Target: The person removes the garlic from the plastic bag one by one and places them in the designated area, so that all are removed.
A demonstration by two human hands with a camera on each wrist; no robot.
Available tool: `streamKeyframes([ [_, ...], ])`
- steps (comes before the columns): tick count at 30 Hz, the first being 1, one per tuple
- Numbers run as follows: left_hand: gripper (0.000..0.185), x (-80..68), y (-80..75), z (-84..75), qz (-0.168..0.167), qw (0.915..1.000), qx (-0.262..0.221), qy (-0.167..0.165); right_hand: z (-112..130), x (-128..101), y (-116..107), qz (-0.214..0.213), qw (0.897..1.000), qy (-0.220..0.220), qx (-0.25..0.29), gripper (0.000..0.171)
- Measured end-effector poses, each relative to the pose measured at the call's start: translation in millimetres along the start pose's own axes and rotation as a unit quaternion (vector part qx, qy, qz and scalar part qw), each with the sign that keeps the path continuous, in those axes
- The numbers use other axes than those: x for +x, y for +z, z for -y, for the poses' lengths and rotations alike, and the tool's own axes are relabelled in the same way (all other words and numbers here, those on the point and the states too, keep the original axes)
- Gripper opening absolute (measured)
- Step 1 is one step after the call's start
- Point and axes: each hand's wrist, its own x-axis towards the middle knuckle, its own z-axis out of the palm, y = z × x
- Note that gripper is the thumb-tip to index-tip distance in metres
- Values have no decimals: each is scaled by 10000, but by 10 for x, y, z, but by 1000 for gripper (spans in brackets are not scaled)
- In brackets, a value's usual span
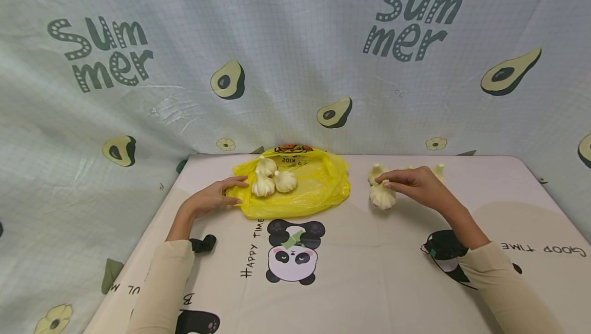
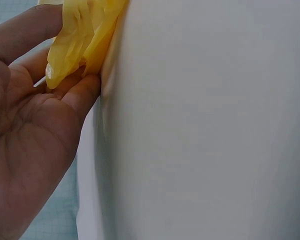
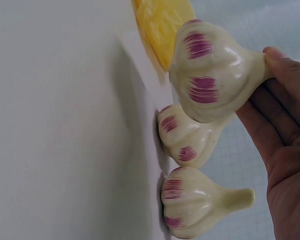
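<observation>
Held by its stem between my right thumb and fingers, a garlic bulb [image 3: 210,70] with purple streaks hangs in front of other bulbs. My right hand [image 1: 417,185] is at the right of the table in the head view. My left hand [image 1: 210,198] holds the left edge of a yellow plastic bag [image 1: 318,190]; in the left wrist view the bag's folded edge [image 2: 77,45] lies between the fingers. Three garlic bulbs [image 1: 285,181] sit together on the left part of the bag.
More garlic bulbs [image 1: 438,171] stand behind the right hand, partly hidden by it; the right wrist view shows two bulbs [image 3: 205,200] side by side. The table [image 1: 351,267] has a printed cover, and a patterned cloth [image 1: 286,31] hangs behind it.
</observation>
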Motion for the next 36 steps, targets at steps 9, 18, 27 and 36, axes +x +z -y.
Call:
streamKeyframes([
  [9, 52, 3, -3, 9, 13, 10000, -26, -5, -18, 4, 11, -102, 9999, -31, 45, 27],
  [18, 52, -2, 0, -4, 15, 10000, -25, 4, -67, 2, 51, -93, 9999, 14, 89, 28],
  [27, 52, 0, -9, -7, 26, 10000, -3, 0, -116, -7, 67, -81, 9999, 126, 65, 26],
  [36, 52, 2, -5, -4, 48, 10000, -28, 11, -165, 0, 90, -59, 9997, 219, -53, 25],
])
